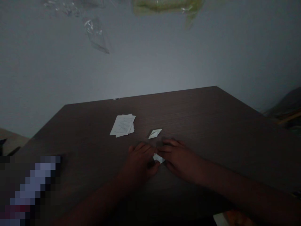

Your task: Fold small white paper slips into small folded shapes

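Observation:
A small folded piece of white paper (158, 158) lies on the dark wood table (188, 113), partly hidden between my two hands. My left hand (138, 163) has its fingertips and thumb against the paper's left side. From the other side, my right hand (176, 157) rests its fingers over the paper's upper right part. A second folded white paper piece (155, 133) lies just above my hands, not touching them. To the upper left sits a small stack of printed paper sheets (122, 125).
The table's far edges run up to a corner (216, 86) in front of a grey wall (150, 62). Clear plastic (95, 34) and a greenish wrapped item (166, 6) show at the top. A pixelated patch (30, 191) covers the lower left.

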Motion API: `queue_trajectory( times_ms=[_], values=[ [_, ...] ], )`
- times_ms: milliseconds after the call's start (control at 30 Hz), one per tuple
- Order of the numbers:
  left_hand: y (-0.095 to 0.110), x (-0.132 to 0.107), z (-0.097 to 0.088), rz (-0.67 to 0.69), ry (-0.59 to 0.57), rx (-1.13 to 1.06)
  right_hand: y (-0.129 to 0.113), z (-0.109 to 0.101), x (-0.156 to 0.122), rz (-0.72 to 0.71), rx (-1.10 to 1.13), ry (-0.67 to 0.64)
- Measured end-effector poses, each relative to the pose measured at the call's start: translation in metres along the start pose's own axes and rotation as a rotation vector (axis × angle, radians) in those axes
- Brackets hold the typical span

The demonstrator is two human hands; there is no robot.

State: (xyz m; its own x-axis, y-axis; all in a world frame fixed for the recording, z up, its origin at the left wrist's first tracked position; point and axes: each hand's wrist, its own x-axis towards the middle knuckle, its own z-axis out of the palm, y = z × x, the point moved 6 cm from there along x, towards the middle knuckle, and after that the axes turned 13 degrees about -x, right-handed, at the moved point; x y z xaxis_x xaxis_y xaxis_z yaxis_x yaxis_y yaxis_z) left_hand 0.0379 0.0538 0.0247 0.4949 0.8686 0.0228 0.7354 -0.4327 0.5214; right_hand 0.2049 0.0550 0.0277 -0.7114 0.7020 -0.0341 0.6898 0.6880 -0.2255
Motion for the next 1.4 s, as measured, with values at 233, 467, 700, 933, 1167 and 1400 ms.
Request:
queue_trajectory(
  times_ms=[233,467,700,933,1167,1400],
  values=[
    [-0.006,-0.004,-0.003,0.022,-0.008,-0.071,0.012,0.009,0.004,0.002,-0.056,0.042],
    [-0.012,-0.002,0.006,0.063,-0.016,-0.084,0.021,0.012,0.015,0.006,-0.025,0.076],
    [-0.006,0.001,0.006,0.016,-0.020,-0.073,0.025,0.012,0.017,0.012,0.026,0.073],
    [-0.012,0.002,0.011,0.023,0.000,-0.071,0.024,0.010,0.018,0.004,-0.006,0.095],
    [-0.011,0.001,0.010,0.028,-0.024,-0.054,0.022,0.010,0.014,-0.041,-0.038,0.079],
    [-0.015,0.001,0.013,0.050,-0.028,-0.044,0.029,0.007,0.015,-0.067,0.011,0.060]
  ],
)
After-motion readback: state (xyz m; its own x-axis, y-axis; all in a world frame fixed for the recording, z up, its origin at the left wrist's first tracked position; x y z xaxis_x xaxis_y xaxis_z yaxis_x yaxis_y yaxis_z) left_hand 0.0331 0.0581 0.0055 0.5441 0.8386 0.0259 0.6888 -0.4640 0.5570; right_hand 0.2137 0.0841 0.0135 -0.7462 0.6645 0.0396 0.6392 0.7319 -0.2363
